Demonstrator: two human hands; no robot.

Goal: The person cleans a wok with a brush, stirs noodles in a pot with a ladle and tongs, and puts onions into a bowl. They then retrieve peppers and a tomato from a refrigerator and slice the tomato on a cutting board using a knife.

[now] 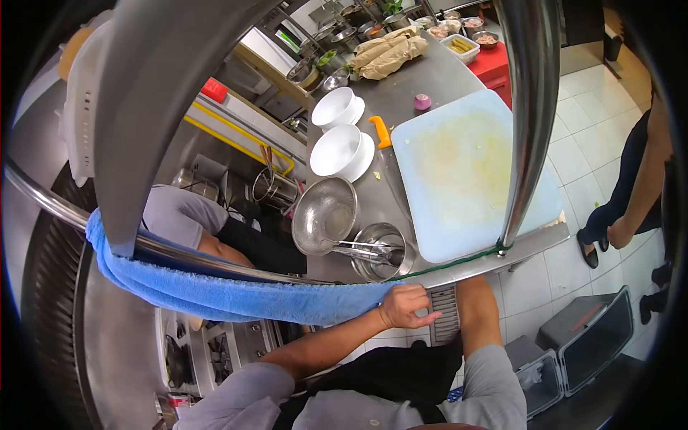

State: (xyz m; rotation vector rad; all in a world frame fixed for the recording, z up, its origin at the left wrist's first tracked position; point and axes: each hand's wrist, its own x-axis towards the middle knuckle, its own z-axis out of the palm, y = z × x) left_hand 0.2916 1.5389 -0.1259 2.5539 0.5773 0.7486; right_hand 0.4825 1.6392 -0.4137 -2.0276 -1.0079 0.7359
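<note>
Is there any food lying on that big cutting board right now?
No. The pale cutting board lies bare on the steel counter, showing only faint stains; the small purple onion sits beside it, off the board.

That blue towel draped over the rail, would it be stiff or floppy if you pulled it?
Probably floppy: the blue terry towel sags along the shiny metal rail. It looks light and soft, likely sliding easily on smooth steel. The left hand grips its end.
</note>
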